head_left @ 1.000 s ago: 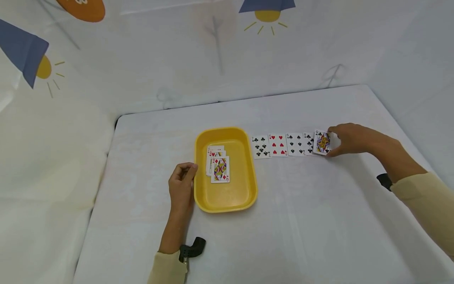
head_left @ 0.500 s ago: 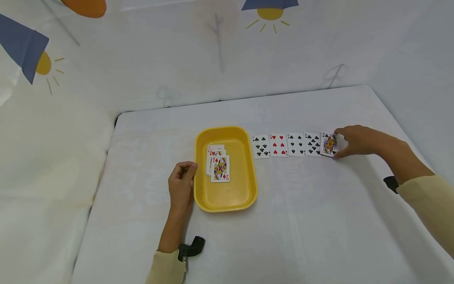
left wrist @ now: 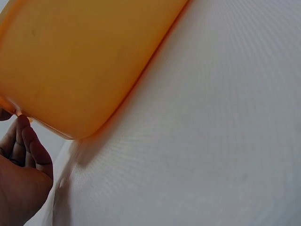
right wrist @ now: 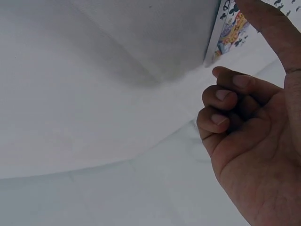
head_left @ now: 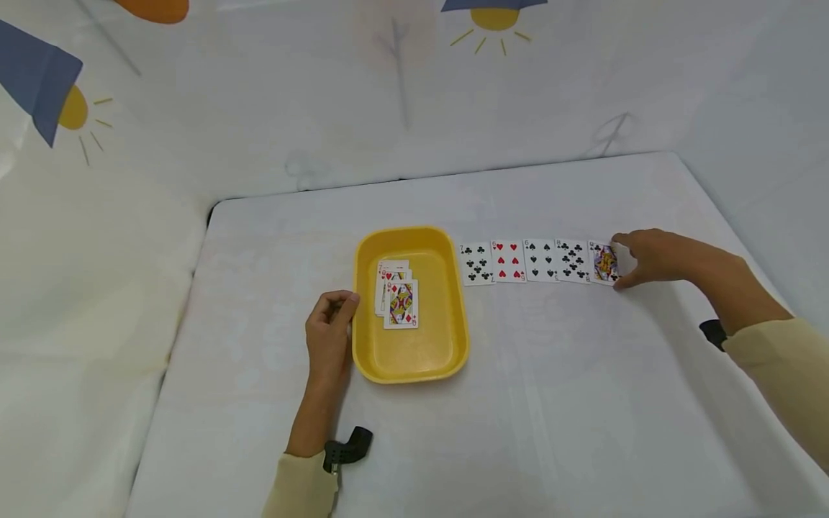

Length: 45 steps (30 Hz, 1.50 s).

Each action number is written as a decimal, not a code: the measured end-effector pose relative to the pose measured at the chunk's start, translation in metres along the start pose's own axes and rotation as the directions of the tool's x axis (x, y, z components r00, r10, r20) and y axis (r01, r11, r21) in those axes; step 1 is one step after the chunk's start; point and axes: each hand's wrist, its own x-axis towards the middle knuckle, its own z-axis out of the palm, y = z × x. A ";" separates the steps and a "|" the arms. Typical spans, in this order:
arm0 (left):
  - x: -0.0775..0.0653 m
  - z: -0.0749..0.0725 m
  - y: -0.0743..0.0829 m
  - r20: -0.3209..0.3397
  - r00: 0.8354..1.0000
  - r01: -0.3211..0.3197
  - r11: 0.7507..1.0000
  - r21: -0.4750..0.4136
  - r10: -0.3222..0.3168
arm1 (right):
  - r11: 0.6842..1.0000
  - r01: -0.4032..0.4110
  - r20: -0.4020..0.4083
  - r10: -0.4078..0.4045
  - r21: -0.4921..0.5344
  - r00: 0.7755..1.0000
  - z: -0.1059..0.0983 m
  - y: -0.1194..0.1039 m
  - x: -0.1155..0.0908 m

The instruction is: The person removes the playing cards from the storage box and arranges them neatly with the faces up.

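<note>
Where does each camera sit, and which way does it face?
Head: worn there, facing forward and down at the table, yellow tray and card row; left hand, right hand and sleeves show.
Left wrist: worn there, facing the tray; left hand shows.
Right wrist: worn there, facing the table and queen of clubs; right hand shows.
Head and left wrist share the tray.

A person in plain, pale khaki-beige long sleeves. The left sleeve (head_left: 300, 485) ends in a loose cuff, and the left hand (head_left: 329, 324) is bare. Next to that cuff sits a black strap (head_left: 332, 455) carrying a stubby, bent black wrist unit (head_left: 356, 444); a small pale fitting shows below, too small to make out. The right sleeve (head_left: 777, 388) matches, with a black piece (head_left: 713, 334) partly visible beside its cuff; the right hand (head_left: 659, 255) is bare, its nails short.
</note>
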 end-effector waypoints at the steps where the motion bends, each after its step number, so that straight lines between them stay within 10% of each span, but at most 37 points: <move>1: 0.000 0.000 0.000 -0.002 1.000 0.003 1.000 -0.002 -0.003 | 1.000 0.001 -0.002 -0.001 -0.003 1.000 -0.001 -0.001 0.000; 19: -0.001 0.015 -0.004 0.008 0.999 0.032 0.998 -0.060 -0.032 | 0.996 0.092 -0.135 -0.090 0.005 0.987 -0.008 -0.045 -0.010; 45: 0.001 0.033 -0.007 0.013 1.000 0.008 0.998 -0.057 -0.008 | 0.888 0.411 -0.193 -0.375 0.206 0.907 -0.001 -0.199 0.003</move>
